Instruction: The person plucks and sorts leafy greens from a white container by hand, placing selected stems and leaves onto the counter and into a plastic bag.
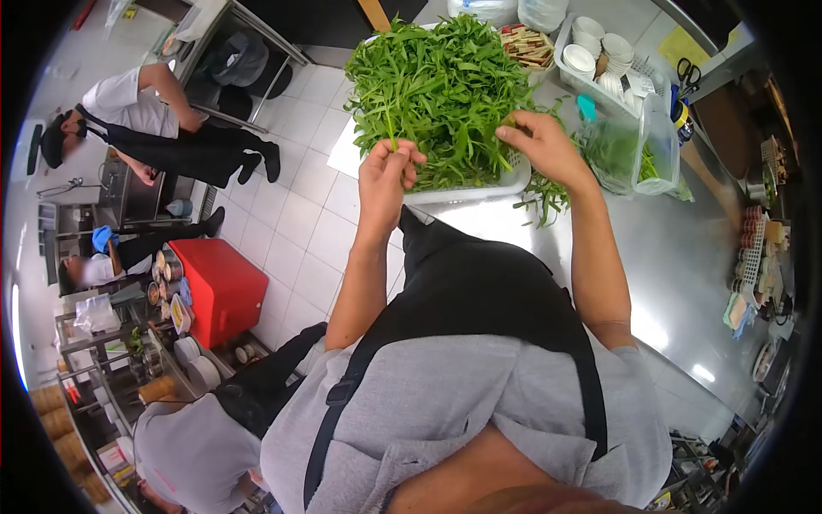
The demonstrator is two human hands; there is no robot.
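One basket [467, 196]: white, on the steel desk [612, 244], straight ahead of the worker's body; near rim toward the apron [479, 278].
Leafy greens [437, 81]: heaped in the basket, spilling above its rim; about as deep as wide from where I stand, so no clear long axis.
Left hand [390, 171]: at the basket's near left corner, thumb and forefinger pinched on a green stem [390, 127].
Stem's lie: runs up out of the pinch, pointing away from the body toward the basket's far side; lower end hidden by fingers.
Right hand [544, 150]: over the basket's right side, fingertips in among the leaves, thumb close to forefinger; can't tell whether anything is gripped.
Gap: hands well apart, most of the basket's width between them, heap lying between and beyond both.
Nearer hand: left for the held stem; right for everything on the basket's right.
Loose sprigs [546, 199]: on the desk just right of the basket, by the right forearm [599, 257].
Clear bag [618, 163]: greens inside, right of the basket, past the right wrist.
Co-worker in grey [197, 450]: left of the basket, well apart from it.
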